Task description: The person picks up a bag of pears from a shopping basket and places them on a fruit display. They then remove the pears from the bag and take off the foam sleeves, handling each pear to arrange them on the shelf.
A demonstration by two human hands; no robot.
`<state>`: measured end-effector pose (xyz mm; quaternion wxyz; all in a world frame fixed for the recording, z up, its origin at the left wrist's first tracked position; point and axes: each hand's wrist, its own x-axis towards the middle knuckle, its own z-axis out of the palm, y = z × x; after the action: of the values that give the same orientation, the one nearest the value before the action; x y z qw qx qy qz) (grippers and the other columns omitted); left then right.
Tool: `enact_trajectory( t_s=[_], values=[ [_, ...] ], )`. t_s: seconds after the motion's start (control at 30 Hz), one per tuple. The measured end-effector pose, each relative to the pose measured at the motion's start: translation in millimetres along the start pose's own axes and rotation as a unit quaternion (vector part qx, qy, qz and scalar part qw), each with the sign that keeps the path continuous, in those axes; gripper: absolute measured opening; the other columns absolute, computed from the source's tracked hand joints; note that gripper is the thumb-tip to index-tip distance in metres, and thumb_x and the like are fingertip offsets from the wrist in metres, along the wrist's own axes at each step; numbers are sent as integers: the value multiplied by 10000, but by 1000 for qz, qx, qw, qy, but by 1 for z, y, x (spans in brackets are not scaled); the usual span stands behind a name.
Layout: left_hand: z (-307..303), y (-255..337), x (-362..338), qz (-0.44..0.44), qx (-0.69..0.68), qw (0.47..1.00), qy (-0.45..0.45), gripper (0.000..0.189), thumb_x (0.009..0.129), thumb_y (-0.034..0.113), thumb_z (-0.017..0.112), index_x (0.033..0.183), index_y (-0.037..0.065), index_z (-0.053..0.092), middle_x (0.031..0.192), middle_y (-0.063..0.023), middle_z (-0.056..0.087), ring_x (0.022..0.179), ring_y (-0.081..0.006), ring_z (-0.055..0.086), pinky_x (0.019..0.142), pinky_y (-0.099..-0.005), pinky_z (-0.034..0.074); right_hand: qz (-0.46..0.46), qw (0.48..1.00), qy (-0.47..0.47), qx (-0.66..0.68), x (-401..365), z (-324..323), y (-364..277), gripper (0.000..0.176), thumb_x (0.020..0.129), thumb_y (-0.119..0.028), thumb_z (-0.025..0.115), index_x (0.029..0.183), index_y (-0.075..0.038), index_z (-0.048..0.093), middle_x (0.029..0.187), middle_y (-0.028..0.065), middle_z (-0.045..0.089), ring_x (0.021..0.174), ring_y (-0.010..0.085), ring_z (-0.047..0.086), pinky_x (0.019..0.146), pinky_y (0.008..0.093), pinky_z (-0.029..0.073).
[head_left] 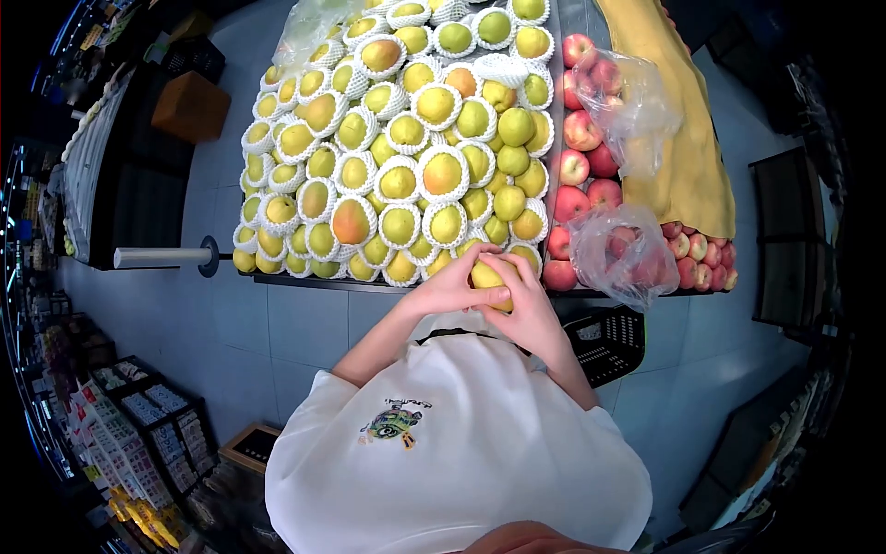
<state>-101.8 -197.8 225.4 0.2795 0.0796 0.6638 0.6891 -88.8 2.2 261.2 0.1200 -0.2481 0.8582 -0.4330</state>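
Note:
A yellow-green pear without a foam net is held between both hands, close to my body at the display's front edge. My left hand wraps round its left side with the thumb across the front. From the right, my right hand closes over the same pear, its fingers partly covering it. Just beyond the hands lie many pears in white foam nets, some with an orange blush. A column of bare pears runs down the right side of that pile.
Red apples fill the neighbouring section, with clear plastic bags over some. A yellow cloth covers part of the apples. A black basket is below on the right. At left a white roll sticks out from the stand.

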Motion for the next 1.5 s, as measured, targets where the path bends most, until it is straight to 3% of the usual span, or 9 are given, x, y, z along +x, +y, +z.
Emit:
enact_trajectory(
  t_s=[0.13,0.23,0.33,0.47,0.67,0.93,1.13,1.33,1.5],
  values=[
    [-38,10,25,-60,82,994,-44,741,1080,666,326,1320,21,604,956,-108,697,726,-156,677,592,-307,545,25,989,120,81,12,14,0,714,786,-110,856,1427,-57,545,1333,188,577,1203,377,614,1037,435,506],
    [-61,60,97,107,283,925,232,582,1075,496,454,1256,-22,647,1124,-250,713,1022,-414,674,953,-474,524,88,962,120,227,5,22,6,714,806,-98,865,1437,-25,541,1287,129,631,1184,258,634,1032,380,504],
    [-103,80,195,265,477,743,388,456,899,177,678,1327,33,614,1305,-186,609,1264,-370,528,1072,-466,446,158,895,105,404,2,30,0,727,817,-47,852,1467,-14,526,1303,81,614,1187,161,606,1032,328,495],
    [-146,71,275,197,576,701,371,522,818,86,690,1336,102,625,1387,-124,569,1356,-322,461,1135,-480,358,190,846,101,487,-2,38,-12,737,833,34,795,1502,5,485,1316,85,611,1207,171,608,1050,321,494],
    [-161,85,233,296,525,741,296,290,782,-16,662,992,150,775,1389,-106,592,1383,-376,437,1144,-494,381,198,821,132,519,-10,52,-11,740,841,71,768,1512,2,466,1309,88,613,1206,172,609,1052,320,493],
    [-118,51,34,347,430,819,154,481,598,-161,651,978,117,750,1513,-163,482,1356,-397,495,1079,-492,498,209,653,74,724,7,52,6,570,1081,-506,465,1363,-19,555,1202,179,672,1053,290,708,816,508,629],
    [-117,10,-39,312,409,846,138,398,660,-121,682,1004,78,696,1487,-178,520,1270,-394,590,1009,-454,531,242,734,-50,632,43,72,3,469,1096,-399,511,1302,15,589,1139,141,708,981,211,725,777,349,617],
    [-108,-26,-73,270,-158,930,192,712,897,-126,402,1575,40,262,1641,-226,350,1381,-322,537,1110,-464,477,241,790,-109,553,70,109,-7,353,1045,-181,612,1308,53,603,1144,121,718,1008,199,719,882,360,596],
    [-120,-36,-89,139,-519,831,142,716,1071,507,301,1618,45,281,1642,-270,333,1407,-345,491,1148,-455,423,215,833,-85,503,88,130,-34,323,1034,-170,640,1279,39,644,1101,83,722,986,136,691,894,292,550]
  ],
)
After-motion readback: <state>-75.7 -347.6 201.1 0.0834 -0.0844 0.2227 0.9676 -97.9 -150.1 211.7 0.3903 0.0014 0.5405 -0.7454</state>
